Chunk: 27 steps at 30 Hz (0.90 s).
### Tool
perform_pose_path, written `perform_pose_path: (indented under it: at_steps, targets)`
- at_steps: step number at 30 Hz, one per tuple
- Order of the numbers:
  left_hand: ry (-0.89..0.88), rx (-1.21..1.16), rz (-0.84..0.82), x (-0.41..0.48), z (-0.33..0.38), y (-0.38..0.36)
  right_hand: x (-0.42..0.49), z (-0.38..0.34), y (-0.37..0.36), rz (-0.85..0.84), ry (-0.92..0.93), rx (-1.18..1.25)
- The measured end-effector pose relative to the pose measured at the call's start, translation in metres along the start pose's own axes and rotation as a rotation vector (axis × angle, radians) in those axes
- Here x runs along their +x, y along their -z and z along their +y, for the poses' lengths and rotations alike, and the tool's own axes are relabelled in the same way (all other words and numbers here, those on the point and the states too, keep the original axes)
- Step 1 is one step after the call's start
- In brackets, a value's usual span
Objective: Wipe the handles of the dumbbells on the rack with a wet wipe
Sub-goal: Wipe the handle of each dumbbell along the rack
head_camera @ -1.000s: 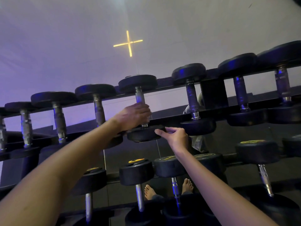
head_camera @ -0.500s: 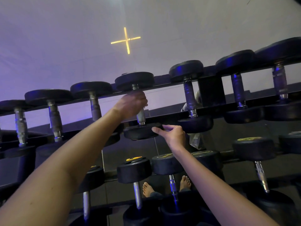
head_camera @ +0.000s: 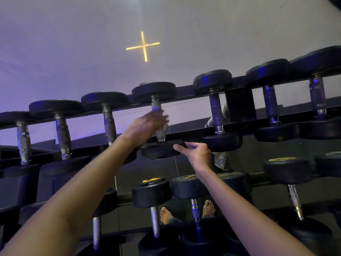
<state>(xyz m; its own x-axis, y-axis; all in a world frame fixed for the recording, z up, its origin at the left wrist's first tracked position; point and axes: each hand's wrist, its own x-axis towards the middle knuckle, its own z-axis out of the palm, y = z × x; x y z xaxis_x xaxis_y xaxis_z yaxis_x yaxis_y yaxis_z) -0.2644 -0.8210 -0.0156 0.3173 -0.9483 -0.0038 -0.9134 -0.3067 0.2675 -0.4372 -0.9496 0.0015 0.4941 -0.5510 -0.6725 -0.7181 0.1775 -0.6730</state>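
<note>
"Wall (head_camera: 73,43) is the biggest thing: pale, smooth, lit violet, with a yellow cross (head_camera: 144,46) glowing on it."

"And below it?"

"Rack (head_camera: 238,106), black metal rails in two tiers. Dumbbells stand across the rails in both rows. They have round, matte black heads and steel handles with a knurled grip."

"Which one is the person at?"

"The middle dumbbell (head_camera: 154,92) of the upper tier. Its handle (head_camera: 155,105) is grey and dull, rough in the middle part."

"The hands?"

"The left hand (head_camera: 147,124) lies across that handle, smeared by motion. The fingers look stretched rather than clenched, but whether they grip cannot be told. A pale patch (head_camera: 163,130) shows at the handle under the fingers, too blurred to say if it is the wipe."

"The other?"

"The right hand (head_camera: 197,154) holds the rim of the same dumbbell's near head, with the thumb along the edge and the fingers curled over the top."

"Anything smaller?"

"Two bare feet (head_camera: 166,215) on the dark floor, seen between the lower handles."
</note>
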Motion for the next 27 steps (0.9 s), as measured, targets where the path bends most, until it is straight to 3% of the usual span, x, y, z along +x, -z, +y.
perform_pose_path:
  at_steps: [4, 9, 14, 16, 20, 25, 27]
  targets:
    - [0.356, -0.159, 0.37, 0.008, 0.017, 0.0, 0.001, 0.001, -0.001, 0.001, -0.004, 0.003]
    - [0.588, -0.454, 0.429, -0.012, 0.049, -0.009, 0.002, 0.002, 0.0, -0.005, -0.002, 0.016]
    - [0.986, -0.737, 0.699, 0.027, 0.037, -0.009, 0.002, 0.002, -0.001, -0.006, 0.005, 0.019]
    - [1.054, -0.874, 0.675, 0.024, 0.038, -0.015, 0.003, 0.002, 0.0, -0.002, 0.007, 0.014]
    - [1.206, -1.081, 0.458, 0.009, 0.039, -0.021, 0.004, 0.002, 0.001, 0.004, 0.008, 0.007]
    - [1.416, -1.337, 0.527, 0.047, 0.011, -0.013, 0.004, 0.002, -0.001, 0.005, 0.008, 0.02]
    - [1.409, -1.412, 0.471, 0.041, 0.018, -0.016, 0.005, 0.002, -0.001, 0.004, 0.008, 0.015]
